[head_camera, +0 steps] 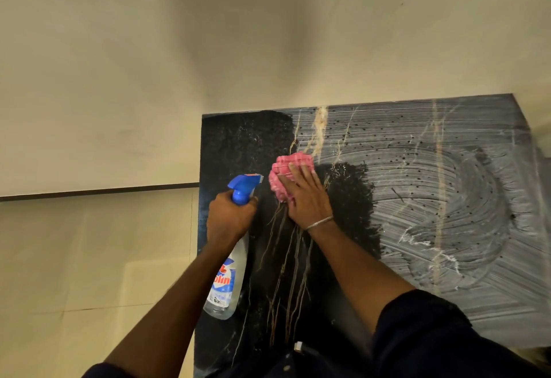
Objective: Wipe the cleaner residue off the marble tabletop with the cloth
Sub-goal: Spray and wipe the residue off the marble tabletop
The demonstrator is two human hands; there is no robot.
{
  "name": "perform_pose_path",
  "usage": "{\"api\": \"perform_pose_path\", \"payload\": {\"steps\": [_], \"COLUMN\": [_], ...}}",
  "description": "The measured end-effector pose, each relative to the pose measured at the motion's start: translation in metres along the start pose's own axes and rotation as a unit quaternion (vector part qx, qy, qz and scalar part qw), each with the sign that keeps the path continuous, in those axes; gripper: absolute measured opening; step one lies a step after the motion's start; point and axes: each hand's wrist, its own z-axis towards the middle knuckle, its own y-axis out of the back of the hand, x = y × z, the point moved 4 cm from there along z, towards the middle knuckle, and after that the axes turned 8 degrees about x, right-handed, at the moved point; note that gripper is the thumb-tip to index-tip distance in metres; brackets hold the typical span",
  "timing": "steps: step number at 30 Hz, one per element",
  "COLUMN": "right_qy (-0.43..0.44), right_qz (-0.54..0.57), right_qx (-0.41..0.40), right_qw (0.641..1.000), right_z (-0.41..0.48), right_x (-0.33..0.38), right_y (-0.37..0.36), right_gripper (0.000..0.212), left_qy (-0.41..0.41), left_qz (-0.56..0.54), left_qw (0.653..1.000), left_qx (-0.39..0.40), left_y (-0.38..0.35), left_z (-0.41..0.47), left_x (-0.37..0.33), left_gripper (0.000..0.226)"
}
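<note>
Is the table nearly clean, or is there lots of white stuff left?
About halfway. The left part of the marble tabletop looks dark and wiped. The right hand presses the pink cloth at the edge of the white cleaner residue, while the left hand grips the spray bottle. The whole right side is covered in streaky swirls and needs wiping.
</note>
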Motion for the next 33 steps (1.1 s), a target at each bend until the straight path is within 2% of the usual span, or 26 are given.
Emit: {"api": "perform_pose_path", "payload": {"steps": [6, 10, 12, 17, 22, 28, 31, 33], "right_qy": [-0.171, -0.261, -0.244, -0.079, 0.005, -0.172, -0.243, -0.237], "right_qz": [0.030, 0.065, 0.076, 0.055, 0.015, 0.051, 0.064, 0.064], "right_qx": [-0.033, -0.051, -0.049, -0.018, 0.000, -0.041, -0.043, -0.039], "right_qw": [0.984, 0.962, 0.966, 0.995, 1.000, 0.983, 0.967, 0.969], "right_z": [-0.017, -0.009, 0.000, 0.023, 0.023, 0.016, 0.028, 0.040], "right_x": [-0.089, -0.071, -0.047, 0.012, -0.009, -0.078, -0.064, -0.044], "right_y": [0.024, 0.023, 0.017, 0.004, 0.006, 0.025, 0.025, 0.023], "right_gripper": [0.069, 0.073, 0.076, 0.078, 0.079, 0.073, 0.075, 0.079], "left_qy": [-0.024, -0.030, -0.032, -0.021, -0.010, -0.020, -0.021, -0.022], "left_qz": [0.003, -0.003, -0.006, -0.007, -0.002, 0.010, 0.008, 0.004], "left_qw": [1.000, 1.000, 0.999, 1.000, 1.000, 1.000, 1.000, 1.000], "left_qx": [0.000, -0.008, -0.007, -0.007, -0.004, 0.008, 0.007, 0.005], "left_y": [-0.003, -0.005, -0.006, -0.007, -0.006, -0.008, -0.009, -0.010], "left_z": [0.010, 0.014, 0.016, 0.018, 0.024, 0.033, 0.037, 0.038], "left_x": [-0.009, -0.011, -0.010, -0.006, -0.005, -0.011, -0.013, -0.014], "left_gripper": [0.014, 0.015, 0.015, 0.021, 0.023, 0.023, 0.025, 0.025]}}
